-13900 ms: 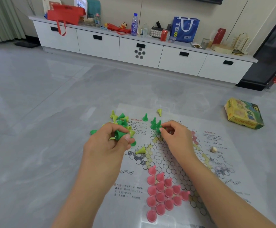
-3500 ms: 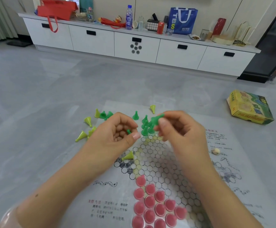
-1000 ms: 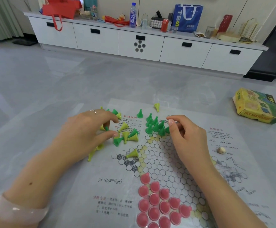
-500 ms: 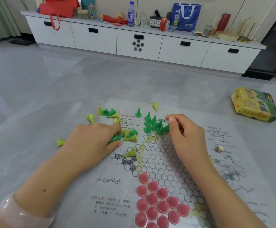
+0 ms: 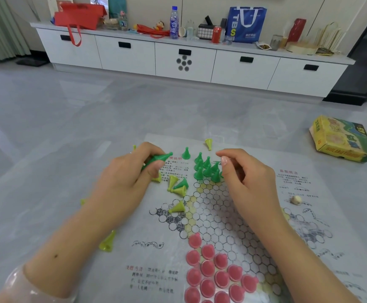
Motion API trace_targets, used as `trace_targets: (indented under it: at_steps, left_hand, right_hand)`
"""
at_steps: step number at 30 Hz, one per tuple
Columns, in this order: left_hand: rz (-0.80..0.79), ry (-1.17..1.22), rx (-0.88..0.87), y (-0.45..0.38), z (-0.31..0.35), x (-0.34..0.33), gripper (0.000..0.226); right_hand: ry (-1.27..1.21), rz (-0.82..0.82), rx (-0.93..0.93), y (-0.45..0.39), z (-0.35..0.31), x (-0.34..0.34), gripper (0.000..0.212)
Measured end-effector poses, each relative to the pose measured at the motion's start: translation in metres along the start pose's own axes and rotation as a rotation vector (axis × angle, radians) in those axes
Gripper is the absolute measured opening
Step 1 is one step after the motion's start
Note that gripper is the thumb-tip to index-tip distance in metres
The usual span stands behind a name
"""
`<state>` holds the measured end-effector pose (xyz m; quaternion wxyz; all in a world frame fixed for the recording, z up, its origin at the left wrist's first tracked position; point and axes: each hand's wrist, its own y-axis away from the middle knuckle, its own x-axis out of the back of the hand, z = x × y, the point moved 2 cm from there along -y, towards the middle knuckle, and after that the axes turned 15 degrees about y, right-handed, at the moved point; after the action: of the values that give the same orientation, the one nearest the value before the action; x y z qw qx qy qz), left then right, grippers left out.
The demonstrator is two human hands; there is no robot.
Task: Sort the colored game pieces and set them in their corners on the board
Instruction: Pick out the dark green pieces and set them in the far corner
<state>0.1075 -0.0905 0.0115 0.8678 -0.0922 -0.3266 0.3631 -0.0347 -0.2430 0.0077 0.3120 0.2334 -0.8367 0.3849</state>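
Nearest the viewer, below both wrists, pink dome-shaped plastic pieces (image 5: 216, 274) sit packed in the near corner of the printed paper game board (image 5: 239, 226) w/ hexagon grid; that corner looks done. A pale yellow-green plastic cone (image 5: 107, 242) lies tipped on the grey floor under the left forearm.

Left hand (image 5: 123, 178): thumb & fingers are clamped on a dark green plastic cone piece (image 5: 157, 159), its tip poking out toward the right hand. Half a sec ago this hand was pressed low among the loose pieces; now it's lifted w/ the piece, so a pickup just happened. Just below its fingertips lies a mixed pile of loose cones (image 5: 177, 185), yellow-green & dark green, one more (image 5: 176, 207) nearer on the grid.

Right hand (image 5: 241, 171): thumb & forefinger curled close together, apparently holding nothing. Its fingertips are raised slightly beside the cluster of upright dark green cones (image 5: 206, 169), at the far corner of the grid.

Probably a hand-over or direct placing into that green corner comes next. Beyond the fingers: one upright green cone (image 5: 186, 153), a tipped yellow-green cone (image 5: 208, 144). Yellow-green sorting hasn't begun.
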Motion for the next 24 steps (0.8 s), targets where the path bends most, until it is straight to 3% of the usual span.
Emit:
trace_targets:
  at_steps: [5,10,16,24]
  left_hand:
    - [-0.172,-0.074,-0.027,0.004,0.000,-0.008,0.037]
    - [-0.271,-0.072,-0.092,0.004,0.002,-0.012,0.055]
    - [-0.291,-0.020,-0.086,0.005,0.005,-0.015,0.036]
    - [-0.326,0.016,-0.100,0.006,0.005,-0.016,0.047]
  right_hand:
    - [-0.111,-0.123,0.157,0.005,-0.024,-0.001,0.020]
    - [-0.139,-0.205,0.188,0.010,-0.032,-0.009,0.021]
    - [-0.337,-0.265,0.015,0.009,-0.031,-0.009,0.009]
    - [-0.558,-0.301,-0.150,0.007,-0.033,-0.004,0.011]
